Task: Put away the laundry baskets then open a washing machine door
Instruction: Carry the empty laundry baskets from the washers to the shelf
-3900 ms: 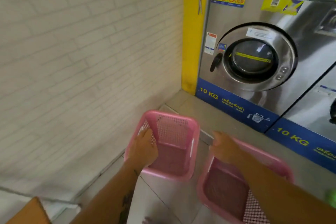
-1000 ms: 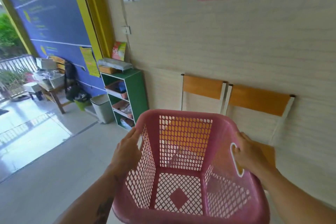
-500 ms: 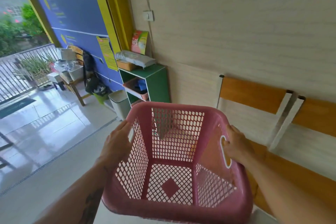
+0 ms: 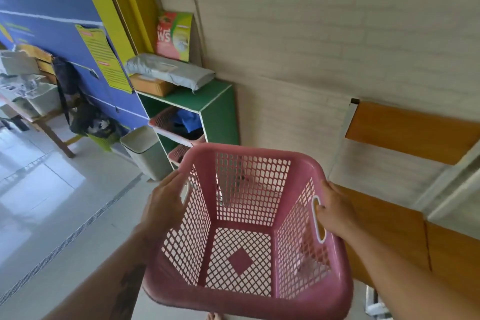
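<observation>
Head view: basket being carried toward the green shelf, ahead and to the left.

Both hands are gripping the pink laundry basket point(image 4: 246, 221) at its side handles, the left hand point(image 4: 165, 205) curled over the left rim, the right hand point(image 4: 335, 212) hooked through the right handle slot. The green shelf point(image 4: 207, 109) is standing ahead-left against the wall, nearer the left hand, with other pink baskets point(image 4: 168, 121) already sitting in its compartments.

Your basket point(image 4: 246, 254) sits between your hands; the shelf point(image 4: 218, 112) lies at eleven o'clock, chairs point(image 4: 405, 132) at two.
</observation>
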Action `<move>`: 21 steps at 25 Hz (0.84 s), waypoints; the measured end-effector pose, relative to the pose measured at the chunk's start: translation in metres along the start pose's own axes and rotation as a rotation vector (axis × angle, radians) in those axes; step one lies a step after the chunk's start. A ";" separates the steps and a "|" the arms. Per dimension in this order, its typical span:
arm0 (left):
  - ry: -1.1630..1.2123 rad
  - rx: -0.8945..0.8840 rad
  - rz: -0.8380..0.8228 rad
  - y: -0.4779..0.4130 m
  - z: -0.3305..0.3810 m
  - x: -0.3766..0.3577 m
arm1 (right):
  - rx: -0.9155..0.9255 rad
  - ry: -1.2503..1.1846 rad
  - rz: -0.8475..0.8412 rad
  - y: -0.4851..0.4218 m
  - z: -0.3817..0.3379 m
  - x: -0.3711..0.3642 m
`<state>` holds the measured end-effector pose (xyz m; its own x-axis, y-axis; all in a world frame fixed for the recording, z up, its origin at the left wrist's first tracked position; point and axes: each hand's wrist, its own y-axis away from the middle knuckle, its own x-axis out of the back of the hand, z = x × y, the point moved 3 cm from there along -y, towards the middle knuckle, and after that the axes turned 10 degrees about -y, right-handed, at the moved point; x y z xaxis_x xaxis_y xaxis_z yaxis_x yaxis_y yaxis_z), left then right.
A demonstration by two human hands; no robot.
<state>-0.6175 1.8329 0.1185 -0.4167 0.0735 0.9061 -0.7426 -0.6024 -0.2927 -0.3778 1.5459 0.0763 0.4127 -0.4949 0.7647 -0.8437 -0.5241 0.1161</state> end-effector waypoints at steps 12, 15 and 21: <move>0.119 0.142 -0.298 -0.113 -0.142 -0.277 | -0.443 0.004 0.014 -0.118 0.070 -0.205; 0.143 0.159 -0.290 -0.119 -0.160 -0.336 | -0.503 -0.017 0.026 -0.133 0.102 -0.249; 0.149 0.116 -0.318 -0.127 -0.172 -0.396 | -0.456 0.030 0.072 -0.164 0.133 -0.281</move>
<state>-0.4480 2.0172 -0.2560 -0.2530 0.3811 0.8892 -0.7863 -0.6165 0.0405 -0.3098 1.6793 -0.2418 0.3434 -0.4946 0.7984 -0.9374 -0.1275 0.3242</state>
